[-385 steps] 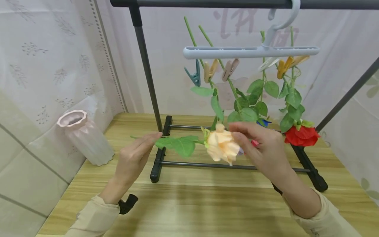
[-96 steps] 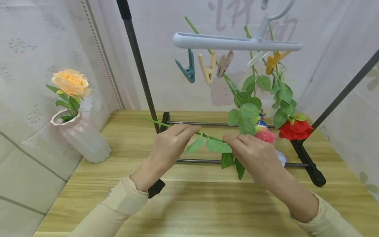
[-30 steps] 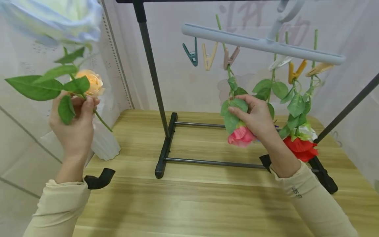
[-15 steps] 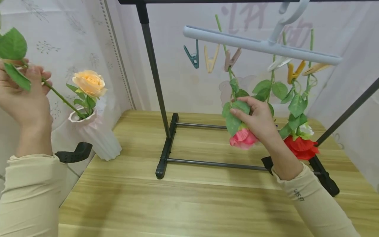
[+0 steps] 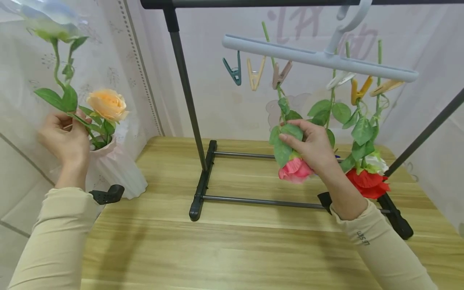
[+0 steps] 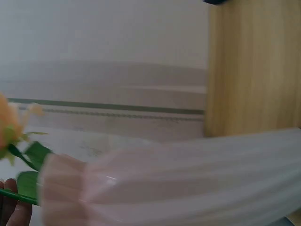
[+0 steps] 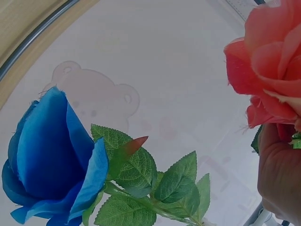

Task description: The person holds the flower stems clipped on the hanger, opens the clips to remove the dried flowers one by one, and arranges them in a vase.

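In the head view my left hand [image 5: 69, 137] pinches the stem of a pale blue-white rose [image 5: 50, 22], its bloom high at the upper left. The stem's lower end meets the mouth of a ribbed white-pink vase [image 5: 121, 173]; how deep it reaches is hidden. A peach rose [image 5: 108, 105] stands in that vase. In the left wrist view the green stem [image 6: 21, 196] runs to the vase rim. My right hand [image 5: 315, 145] grips the leafy stem of a pink rose [image 5: 295, 171], which hangs head down from a mauve clothespin [image 5: 280, 75].
A light blue hanger [image 5: 319, 58] hangs tilted from a black rack [image 5: 185, 84]. Its teal clip [image 5: 234, 71] and cream clip [image 5: 255, 74] hold nothing. Red [image 5: 367, 183] and white roses [image 5: 377, 163] hang at right. A blue rose [image 7: 51, 165] shows in the right wrist view.
The peach rose went from my hands into the vase. The pale rose left its clip; my left hand has just brought it rightward to the vase. My right hand stays on the pink rose's stem.
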Demonstrator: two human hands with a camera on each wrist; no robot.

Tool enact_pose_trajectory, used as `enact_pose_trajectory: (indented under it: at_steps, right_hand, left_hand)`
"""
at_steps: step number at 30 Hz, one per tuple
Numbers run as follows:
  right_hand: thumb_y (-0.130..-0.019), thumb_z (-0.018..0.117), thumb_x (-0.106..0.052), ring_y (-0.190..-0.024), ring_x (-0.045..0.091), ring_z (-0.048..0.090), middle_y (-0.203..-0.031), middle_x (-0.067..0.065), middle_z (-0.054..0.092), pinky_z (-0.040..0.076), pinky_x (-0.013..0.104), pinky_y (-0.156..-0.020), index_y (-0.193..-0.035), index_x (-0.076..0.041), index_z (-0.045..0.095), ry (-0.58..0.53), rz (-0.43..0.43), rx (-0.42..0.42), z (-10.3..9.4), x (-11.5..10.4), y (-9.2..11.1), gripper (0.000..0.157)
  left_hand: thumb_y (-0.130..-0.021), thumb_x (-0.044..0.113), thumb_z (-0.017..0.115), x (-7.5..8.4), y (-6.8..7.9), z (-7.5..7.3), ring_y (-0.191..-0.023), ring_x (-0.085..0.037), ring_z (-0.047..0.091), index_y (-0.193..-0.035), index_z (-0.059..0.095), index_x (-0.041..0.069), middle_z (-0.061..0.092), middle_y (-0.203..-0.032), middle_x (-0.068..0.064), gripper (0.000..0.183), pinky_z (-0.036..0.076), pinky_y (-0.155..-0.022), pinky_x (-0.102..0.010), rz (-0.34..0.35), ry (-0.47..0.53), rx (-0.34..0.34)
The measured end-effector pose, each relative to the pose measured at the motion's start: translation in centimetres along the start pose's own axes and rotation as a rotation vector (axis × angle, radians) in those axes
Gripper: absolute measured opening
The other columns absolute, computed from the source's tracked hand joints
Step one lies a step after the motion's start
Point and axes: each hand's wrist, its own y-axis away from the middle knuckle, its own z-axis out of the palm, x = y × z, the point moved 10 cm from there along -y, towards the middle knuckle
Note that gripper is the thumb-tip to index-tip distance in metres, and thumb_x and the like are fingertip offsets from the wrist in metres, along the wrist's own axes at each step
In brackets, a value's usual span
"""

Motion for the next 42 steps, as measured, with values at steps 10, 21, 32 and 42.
enact_pose_trajectory:
  at_steps: [10,21,32,42]
  right_hand:
    - [-0.090,0.064,-0.016,-0.070,-0.001,0.064,-0.100,0.015,0.066,0.053,0.018,-0.062,-0.119,0.001,0.059,0.010,-0.005,0.006,0.0,0.0,0.0,0.034]
    - [-0.089,0.065,-0.015,-0.072,-0.001,0.065,-0.098,0.008,0.067,0.054,0.018,-0.063,-0.118,0.002,0.060,-0.020,-0.014,0.007,-0.1,-0.1,0.0,0.034]
    - [-0.090,0.064,-0.015,-0.075,-0.001,0.065,-0.109,0.020,0.065,0.054,0.018,-0.065,-0.118,0.002,0.060,-0.043,-0.019,-0.005,0.1,-0.2,0.0,0.033]
    - [-0.089,0.064,-0.013,-0.075,-0.002,0.064,-0.107,0.021,0.065,0.053,0.017,-0.064,-0.118,0.003,0.060,-0.026,-0.032,0.000,-0.1,-0.3,0.1,0.033]
  left_hand:
    - [-0.085,0.019,0.055,-3.4,1.2,-0.8,-0.073,0.001,0.046,-0.072,0.063,0.020,0.050,-0.066,0.021,0.015,0.031,-0.087,-0.027,0.127,-0.718,-0.075]
    - [-0.087,0.021,0.050,-3.5,1.9,1.0,-0.122,-0.047,0.032,-0.112,0.062,-0.005,0.049,-0.126,-0.028,0.038,0.014,-0.096,-0.058,0.083,-0.927,-0.335]
    - [-0.090,0.033,0.045,-2.4,0.6,1.7,-0.103,-0.012,0.052,-0.130,0.056,0.013,0.059,-0.129,-0.006,0.046,0.015,-0.098,-0.047,0.028,-0.821,-0.290]
    - [-0.094,0.036,0.049,-2.4,-0.7,2.3,-0.115,-0.033,0.049,-0.123,0.061,0.011,0.064,-0.115,0.013,0.039,0.012,-0.100,-0.050,0.059,-0.864,-0.324]
